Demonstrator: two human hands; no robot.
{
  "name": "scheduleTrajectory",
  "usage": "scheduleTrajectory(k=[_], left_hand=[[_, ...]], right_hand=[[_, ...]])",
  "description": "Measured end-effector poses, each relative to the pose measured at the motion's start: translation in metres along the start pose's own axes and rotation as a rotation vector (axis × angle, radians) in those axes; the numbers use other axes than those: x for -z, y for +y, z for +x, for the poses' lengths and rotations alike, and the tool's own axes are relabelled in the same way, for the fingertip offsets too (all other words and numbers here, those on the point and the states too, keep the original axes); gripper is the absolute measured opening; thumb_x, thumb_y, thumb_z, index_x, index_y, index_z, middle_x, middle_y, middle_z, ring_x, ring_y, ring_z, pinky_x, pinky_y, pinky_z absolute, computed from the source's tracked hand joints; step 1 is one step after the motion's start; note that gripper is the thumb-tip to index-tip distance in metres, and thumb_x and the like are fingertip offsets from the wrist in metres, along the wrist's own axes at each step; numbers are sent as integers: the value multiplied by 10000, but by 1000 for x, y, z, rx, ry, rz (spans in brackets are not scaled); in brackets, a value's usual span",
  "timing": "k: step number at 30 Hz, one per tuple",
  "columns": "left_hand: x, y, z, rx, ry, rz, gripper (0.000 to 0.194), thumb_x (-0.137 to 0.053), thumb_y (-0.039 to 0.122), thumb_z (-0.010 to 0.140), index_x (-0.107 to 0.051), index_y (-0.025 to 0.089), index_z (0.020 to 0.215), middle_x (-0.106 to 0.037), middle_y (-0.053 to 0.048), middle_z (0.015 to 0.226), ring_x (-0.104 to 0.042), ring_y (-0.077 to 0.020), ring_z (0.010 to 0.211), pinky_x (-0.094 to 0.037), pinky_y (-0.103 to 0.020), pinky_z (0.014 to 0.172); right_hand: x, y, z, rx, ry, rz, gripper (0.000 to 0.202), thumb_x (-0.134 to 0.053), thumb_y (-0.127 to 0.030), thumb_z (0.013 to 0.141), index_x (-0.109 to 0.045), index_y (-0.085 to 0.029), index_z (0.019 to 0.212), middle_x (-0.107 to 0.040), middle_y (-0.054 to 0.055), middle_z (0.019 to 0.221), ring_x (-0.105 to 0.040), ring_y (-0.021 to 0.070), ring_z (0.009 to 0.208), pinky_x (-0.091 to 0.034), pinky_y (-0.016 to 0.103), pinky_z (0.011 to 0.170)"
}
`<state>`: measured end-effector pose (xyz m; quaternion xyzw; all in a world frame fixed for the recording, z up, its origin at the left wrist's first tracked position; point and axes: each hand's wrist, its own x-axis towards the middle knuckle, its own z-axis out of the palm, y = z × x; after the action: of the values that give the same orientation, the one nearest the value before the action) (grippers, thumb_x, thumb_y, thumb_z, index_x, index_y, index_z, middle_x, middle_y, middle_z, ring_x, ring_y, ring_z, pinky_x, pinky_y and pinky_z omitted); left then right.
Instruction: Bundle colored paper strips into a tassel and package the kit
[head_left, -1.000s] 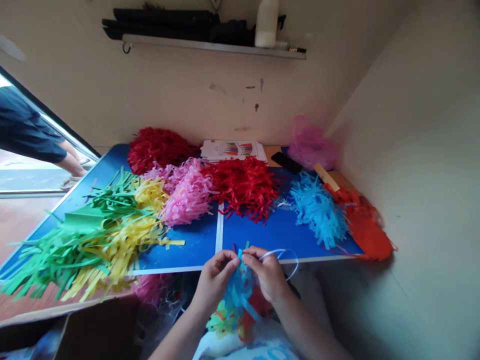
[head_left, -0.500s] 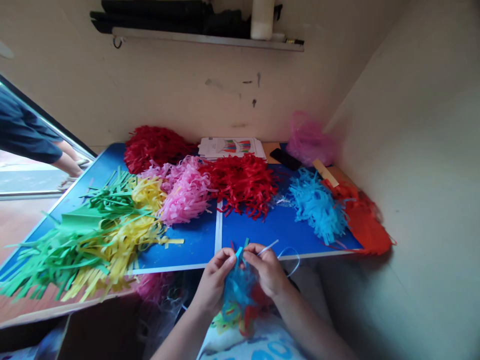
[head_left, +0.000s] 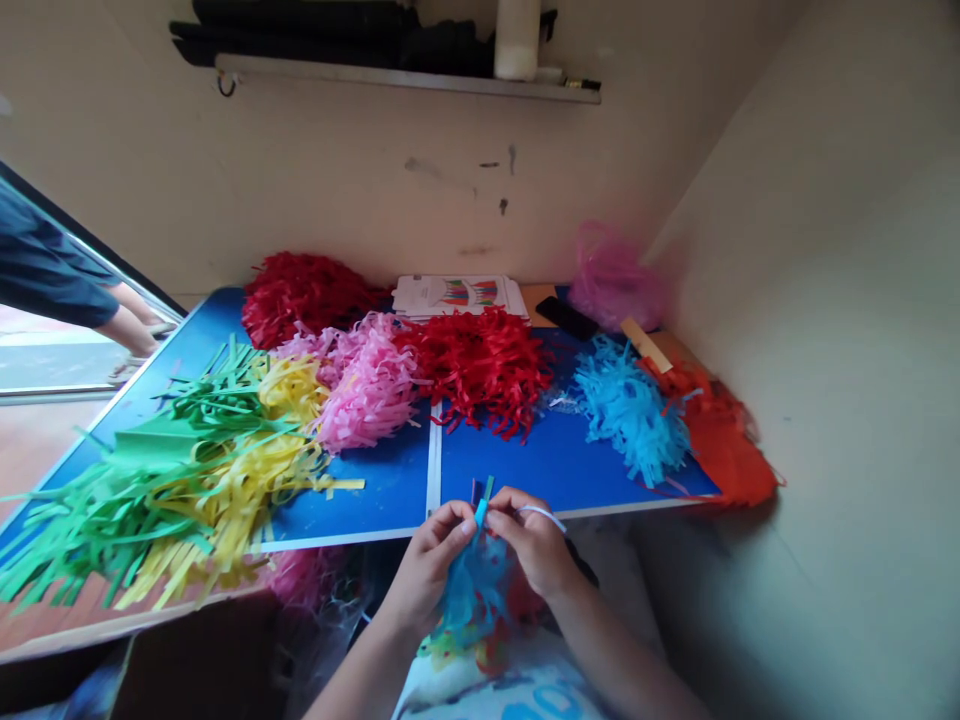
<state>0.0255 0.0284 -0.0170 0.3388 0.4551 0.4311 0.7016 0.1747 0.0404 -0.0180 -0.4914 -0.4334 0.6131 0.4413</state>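
Observation:
Between my two hands hangs a blue tassel (head_left: 474, 590), with red, yellow and orange strips beneath it, over my lap. My left hand (head_left: 442, 540) pinches the tassel's top from the left. From the right, my right hand (head_left: 529, 530) pinches the same top, its fingertips almost touching the left ones. A white string (head_left: 546, 514) comes out of my right hand. Short green and dark strip ends stick up above the fingertips. What lies right between the fingertips is partly hidden.
On the blue table (head_left: 375, 500) lie green strips (head_left: 82, 520), yellow strips (head_left: 232, 480), a pink bundle (head_left: 367, 390), red bundles (head_left: 480, 370), a blue bundle (head_left: 630, 410) and orange material (head_left: 731, 450). Behind are printed sheets (head_left: 457, 295), a phone (head_left: 567, 318) and a pink bag (head_left: 611, 285). A person's legs (head_left: 67, 270) show at left.
The white string's loop at the right has been drawn in, and less of the string shows. Both hands keep their pinch on the tassel top. The view has shifted slightly.

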Motion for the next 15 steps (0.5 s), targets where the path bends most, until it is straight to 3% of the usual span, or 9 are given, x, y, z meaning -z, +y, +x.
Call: scheduleTrajectory(k=[3, 5, 8, 12, 15], left_hand=[[0, -5, 0, -264, 36, 306, 231, -679, 407, 804, -608, 187, 813, -583, -39, 864, -556, -179, 829, -466, -272, 756], [1, -9, 0, -314, 39, 437, 201, -669, 384, 814, -621, 193, 852, -594, -36, 847, -560, -181, 813, -469, -278, 755], [5, -9, 1, -220, 5, 421, 212, -691, 382, 798, -629, 182, 828, -620, -25, 792, -577, -168, 755, -470, -267, 719], [10, 0, 6, 75, 48, -5, 294, -761, 409, 729, -603, 173, 806, -619, 14, 674, -585, -124, 621, -468, -231, 622], [12, 5, 9, 245, 15, -274, 340, -821, 369, 666, -590, 171, 820, -626, 23, 649, -596, -108, 565, -484, -218, 580]], right_hand=[[-2, 5, 0, 88, 120, -135, 152, -590, -301, 761, -560, -195, 656, -522, -35, 607, -472, 125, 589, -382, 242, 579], [-3, 9, 1, 175, 168, -224, 152, -580, -271, 763, -544, -195, 636, -514, -28, 639, -479, 129, 628, -388, 244, 613], [2, 16, 6, 123, 111, -192, 170, -584, -333, 799, -550, -197, 703, -505, -35, 624, -480, 129, 595, -388, 243, 588], [17, 16, 10, 80, 141, -216, 310, -562, -499, 860, -590, -197, 923, -576, -18, 708, -516, 142, 627, -409, 251, 609], [20, 8, 4, 87, 23, -358, 414, -459, -539, 926, -635, -191, 788, -594, 1, 684, -523, 149, 642, -401, 259, 634]])
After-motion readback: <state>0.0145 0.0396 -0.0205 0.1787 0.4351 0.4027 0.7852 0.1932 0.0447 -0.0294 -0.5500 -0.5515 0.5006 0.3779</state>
